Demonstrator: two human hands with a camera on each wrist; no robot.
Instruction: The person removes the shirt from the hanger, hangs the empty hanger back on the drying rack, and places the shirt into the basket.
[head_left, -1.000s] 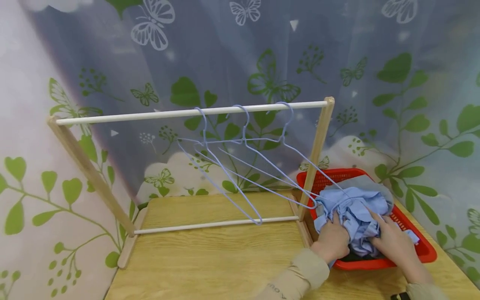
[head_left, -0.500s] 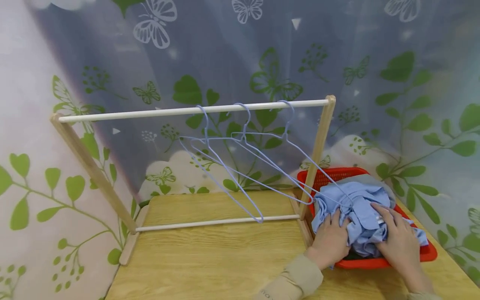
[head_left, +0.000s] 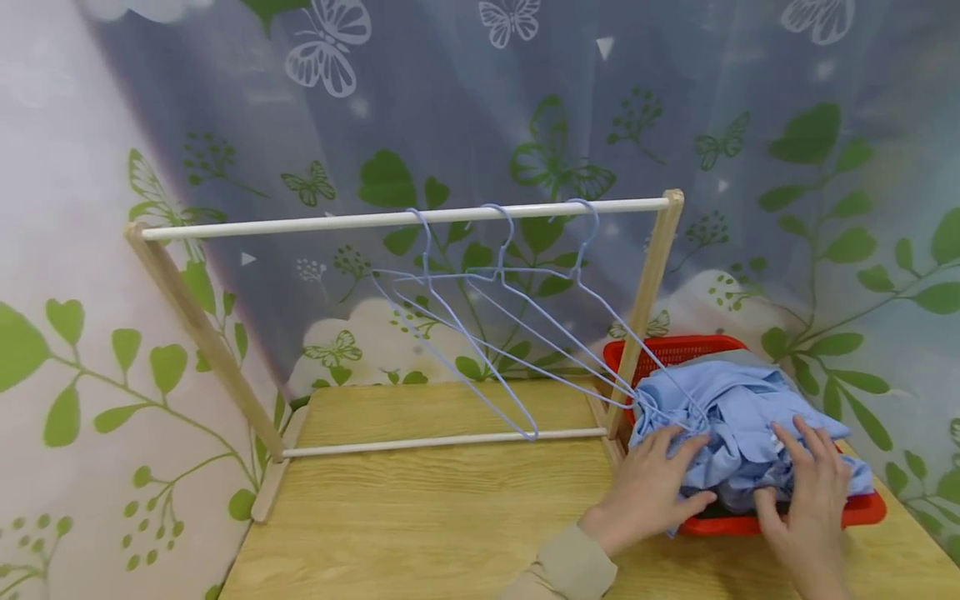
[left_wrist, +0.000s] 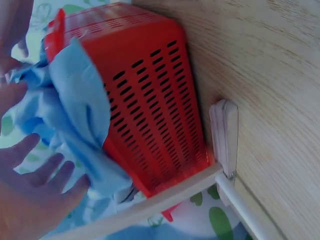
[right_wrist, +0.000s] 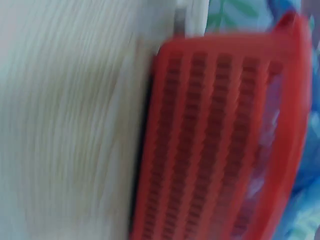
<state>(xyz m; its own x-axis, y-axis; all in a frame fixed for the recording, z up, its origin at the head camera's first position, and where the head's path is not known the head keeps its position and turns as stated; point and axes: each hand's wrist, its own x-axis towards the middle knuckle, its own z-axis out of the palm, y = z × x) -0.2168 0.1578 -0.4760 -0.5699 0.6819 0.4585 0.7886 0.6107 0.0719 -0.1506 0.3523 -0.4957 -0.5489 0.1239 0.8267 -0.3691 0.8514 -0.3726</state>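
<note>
A crumpled light blue garment [head_left: 742, 408] heaps up in the red plastic basket [head_left: 866, 510] at the right, with a small white tag showing. My left hand [head_left: 648, 483] is at the heap's near left side, fingers spread and fingertips at the cloth. On the near right, my right hand [head_left: 810, 492] has its fingers loosely bent over the cloth, gripping nothing that I can see. In the left wrist view, the left hand [left_wrist: 42, 192] has spread fingers beside the garment [left_wrist: 80, 100], which hangs over the basket's rim. The blurred right wrist view shows the basket [right_wrist: 200, 135] but no hand.
A rack with a white top rod [head_left: 322, 223] and wooden posts [head_left: 652, 283] stands left of the basket. Three light blue wire hangers [head_left: 480, 350] hang from it, the rightmost reaching over the garment. Below is a wooden table [head_left: 450, 517]; a patterned curtain [head_left: 450, 100] hangs behind.
Both hands have loosened from the bunched cloth and drawn toward me. The garment now lies flatter and spreads farther right over the basket's rim. The hangers have swayed slightly.
</note>
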